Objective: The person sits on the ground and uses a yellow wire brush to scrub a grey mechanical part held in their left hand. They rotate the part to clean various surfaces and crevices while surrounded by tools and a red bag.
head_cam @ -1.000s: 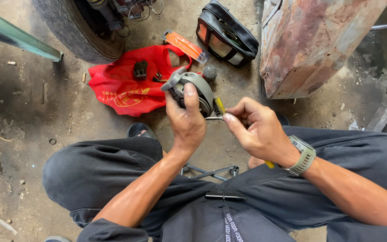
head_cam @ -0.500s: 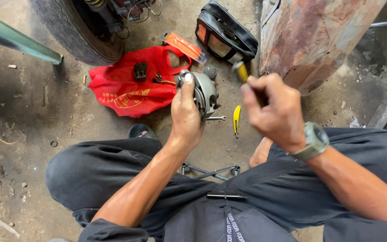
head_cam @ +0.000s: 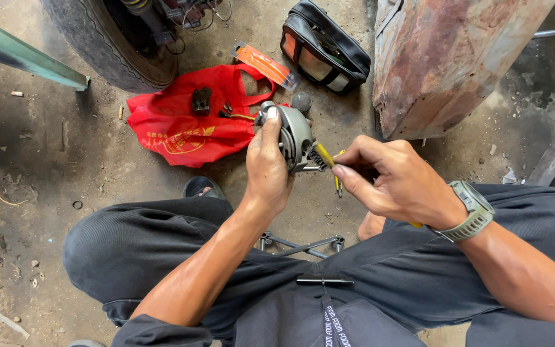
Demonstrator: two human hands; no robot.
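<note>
Left hand: the left hand (head_cam: 268, 168) is closed around a grey round metal part (head_cam: 294, 136), held up above the floor between the knees; the thumb is laid along its rim, and the palm side of the part is hidden by the hand.
Right hand: the right hand (head_cam: 396, 180) is clamped on a yellow-handled wire brush (head_cam: 324, 156); only the bristled tip and a short length of yellow handle are seen in front of the fingers, and a small yellow end shows below the wrist, the rest being covered by the hand.
Contact: the brush tip is set against the right edge of the grey part; the exact spot touched is hard to make out.
Wrist: a grey-green watch (head_cam: 473, 212) is worn on the right wrist.
Floor: a red bag (head_cam: 181, 125) is spread on the dirty concrete floor (head_cam: 46, 148) just behind the grey part, with small dark pieces lying on it that are too small to identify.
Behind: an orange flat package (head_cam: 266, 66) and a black pouch (head_cam: 324, 48) lie near the bag; a tyre (head_cam: 107, 48) is cut off by the top edge.
Right side: a rusty metal box (head_cam: 448, 61) is cut off at the top.
Under the legs: a metal cross-shaped tool (head_cam: 303, 245) is partly hidden by the dark trousers.
</note>
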